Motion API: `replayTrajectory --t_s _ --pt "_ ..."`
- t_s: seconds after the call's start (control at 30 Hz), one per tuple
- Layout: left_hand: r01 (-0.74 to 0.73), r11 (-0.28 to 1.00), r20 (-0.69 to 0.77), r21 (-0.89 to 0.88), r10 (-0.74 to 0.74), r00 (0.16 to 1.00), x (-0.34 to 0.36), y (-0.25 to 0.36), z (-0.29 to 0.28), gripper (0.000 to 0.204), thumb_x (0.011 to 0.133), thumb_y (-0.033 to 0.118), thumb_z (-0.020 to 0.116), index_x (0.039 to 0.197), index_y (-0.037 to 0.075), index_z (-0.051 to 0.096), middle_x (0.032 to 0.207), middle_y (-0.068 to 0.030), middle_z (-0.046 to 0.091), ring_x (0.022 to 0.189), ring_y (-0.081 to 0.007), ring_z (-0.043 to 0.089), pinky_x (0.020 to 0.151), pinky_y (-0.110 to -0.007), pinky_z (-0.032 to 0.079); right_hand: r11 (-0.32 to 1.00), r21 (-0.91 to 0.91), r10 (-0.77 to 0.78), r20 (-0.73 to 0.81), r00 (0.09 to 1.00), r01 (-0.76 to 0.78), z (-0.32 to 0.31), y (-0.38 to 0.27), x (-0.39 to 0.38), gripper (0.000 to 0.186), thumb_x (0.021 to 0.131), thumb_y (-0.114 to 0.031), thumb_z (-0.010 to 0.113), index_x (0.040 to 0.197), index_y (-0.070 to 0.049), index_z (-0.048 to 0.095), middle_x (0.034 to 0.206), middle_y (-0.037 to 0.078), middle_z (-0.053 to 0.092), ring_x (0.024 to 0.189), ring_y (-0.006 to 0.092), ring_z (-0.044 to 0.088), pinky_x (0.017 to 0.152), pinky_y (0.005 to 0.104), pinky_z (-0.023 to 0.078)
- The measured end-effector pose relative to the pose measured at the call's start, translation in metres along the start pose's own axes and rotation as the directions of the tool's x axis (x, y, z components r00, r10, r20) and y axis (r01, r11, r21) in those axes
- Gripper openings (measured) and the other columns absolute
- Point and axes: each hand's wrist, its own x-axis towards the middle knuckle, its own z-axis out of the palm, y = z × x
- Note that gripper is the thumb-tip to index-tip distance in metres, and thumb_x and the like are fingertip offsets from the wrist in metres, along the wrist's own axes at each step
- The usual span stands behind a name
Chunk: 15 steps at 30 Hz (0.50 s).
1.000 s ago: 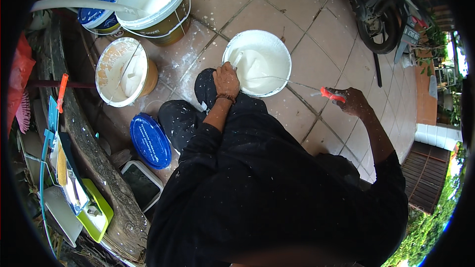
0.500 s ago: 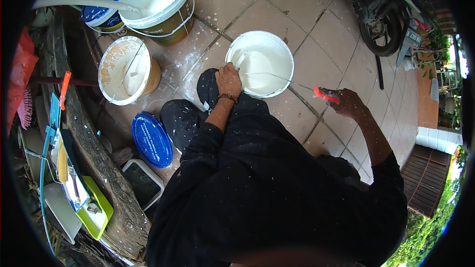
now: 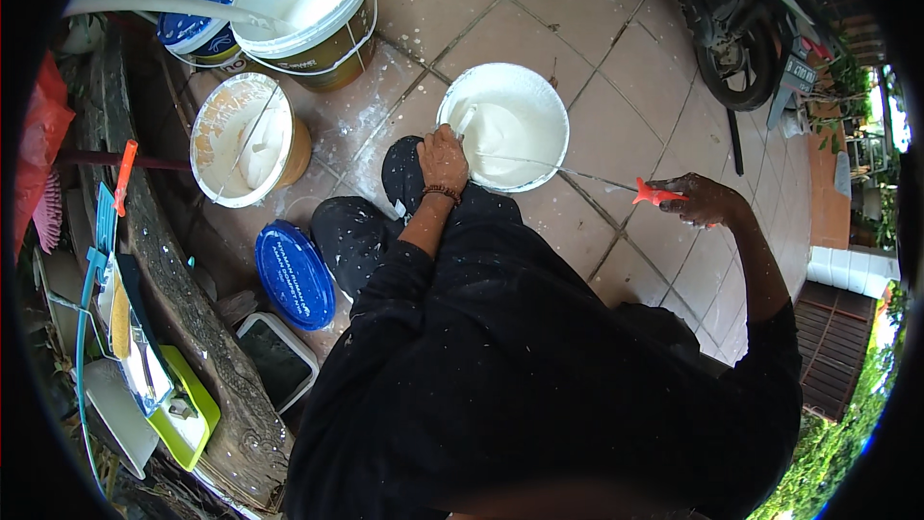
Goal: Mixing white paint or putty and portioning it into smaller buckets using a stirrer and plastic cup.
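Left hand (image 3: 444, 160): laid on the near rim of the white bucket (image 3: 551, 107), fingers curled over a pale stick (image 3: 464, 121) that dips into the paint.
Right hand (image 3: 701, 200): held out to the side above the tiled floor (image 3: 616, 39), fingers closed round an orange-handled tool (image 3: 654, 195).
Tool blade: a thin metal strip is seen reaching from the orange handle to the bucket's near rim.
White bucket: set on the tiles just ahead of the person's dark shoes, filled with white paint.
Other buckets: a yellow-sided bucket (image 3: 244, 138) with paint residue is stood to the left; a larger white one (image 3: 306, 2) is placed behind it.
Blue lid (image 3: 294, 274): left flat on the floor beside the left shoe.
Motorbike (image 3: 736, 34): parked at upper right, well apart from the work.
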Motion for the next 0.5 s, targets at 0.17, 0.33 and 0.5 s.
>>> replayTrajectory --t_s 0.17,0.33,0.5 --pt "0.018 1.0 0.022 -0.009 -0.017 1.0 0.001 0.002 0.001 0.019 0.096 0.021 0.053 0.101 0.002 0.053 0.097 -0.0172 0.063 0.092 -0.0319 0.055 0.082 -0.043 0.039 0.945 0.323 0.041 0.05 0.998 -0.055 0.022 0.026 0.003 0.049 0.095 -0.033 0.067 0.141 -0.02 0.056 0.077 0.003 0.057 0.063 0.0079 0.051 0.058 0.0252 0.049" --pt "0.066 0.997 -0.006 -0.036 -0.067 0.998 -0.001 -0.003 0.003 0.023 0.096 0.024 0.055 0.103 0.002 0.053 0.094 -0.0172 0.063 0.092 -0.0339 0.056 0.081 -0.045 0.04 0.936 0.352 -0.044 0.034 0.998 0.03 0.049 0.037 -0.005 0.049 0.094 -0.034 0.069 0.14 -0.018 0.057 0.074 0.0 0.053 0.065 0.0052 0.049 0.055 0.0231 0.047" --pt "0.094 0.994 0.011 -0.059 -0.094 0.996 0.002 0.002 -0.007 0.025 0.096 0.025 0.056 0.104 0.001 0.053 0.094 -0.018 0.063 0.091 -0.035 0.057 0.081 -0.046 0.041 0.786 -0.233 -0.618 -0.318 0.719 0.572 0.079 0.085 0.027 0.046 0.096 -0.025 0.064 0.139 -0.012 0.056 0.098 0.012 0.073 0.079 0.0294 0.07 0.072 0.0374 0.055"
